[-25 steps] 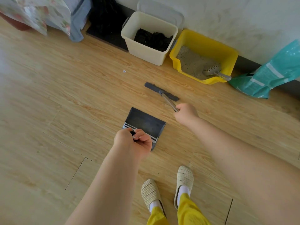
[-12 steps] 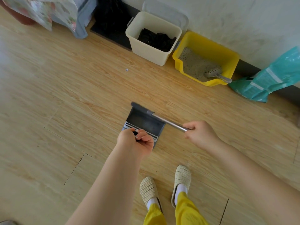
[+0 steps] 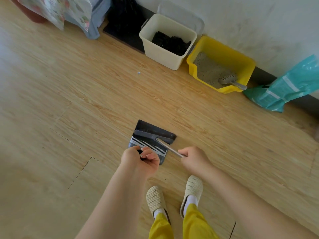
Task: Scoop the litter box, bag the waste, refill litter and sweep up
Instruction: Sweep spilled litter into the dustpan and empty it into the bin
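The left hand [image 3: 140,161] is curled tight round the dark handle of the dustpan [image 3: 150,144], fingernails showing on top, and holds the pan low against the wooden floor [image 3: 86,104]. The right hand [image 3: 194,160] is wrapped round the metal handle of the broom [image 3: 153,135], gripping it close to the pan. The broom's dark head lies across the mouth of the dustpan, bristles inside the pan, just beyond the row of comb teeth on the pan's rear edge. Both hands are near each other, with the pan between them and the wall.

Below the hands stand the person's two feet in pale woven slippers [image 3: 156,198], with yellow trousers above them.

Farther off, against the wall, sits the yellow litter box [image 3: 222,54] with grey litter in it and a grey scoop [image 3: 231,81] lying in the litter, its handle resting over the near rim. Just left of it, touching or almost touching, is a cream bin [image 3: 162,54] with a black bag inside and its lid leaning behind. To the right of the litter box a teal bag [image 3: 286,88] leans against the wall. A tiny pale speck [image 3: 138,72] lies on the floor in front of the bin. At the upper left, flowered cloth [image 3: 69,11] hangs down.
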